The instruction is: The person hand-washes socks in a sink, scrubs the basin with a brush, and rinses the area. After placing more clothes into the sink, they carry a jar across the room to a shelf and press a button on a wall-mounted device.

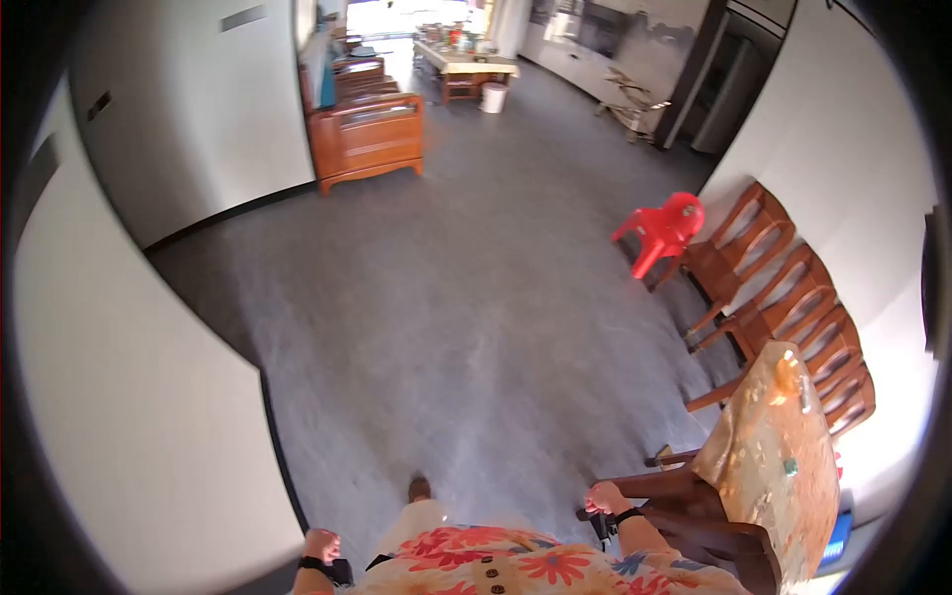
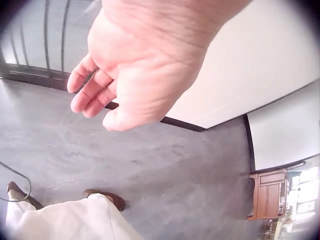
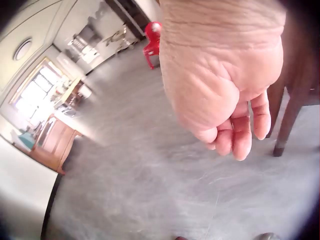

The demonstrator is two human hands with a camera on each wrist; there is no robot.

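Observation:
My left hand [image 1: 321, 544] hangs low beside the white wall on the left. In the left wrist view its fingers [image 2: 95, 95] are loosely curled and hold nothing. On the other side, my right hand [image 1: 602, 498] hangs close to a dark wooden chair [image 1: 684, 486] at the table. The right wrist view shows that hand [image 3: 225, 95] with fingers loosely bent and nothing in them. A brown shoe [image 1: 419, 489] shows on the grey floor ahead of the flowered shirt.
A cloth-covered table [image 1: 783, 446] stands at the right, with wooden chairs [image 1: 764, 307] along the wall behind it. Farther off are a red plastic chair [image 1: 666, 226], a wooden bench [image 1: 367, 139], a white bucket [image 1: 494, 97] and a laden table [image 1: 461, 65]. Grey floor [image 1: 446, 278] stretches between.

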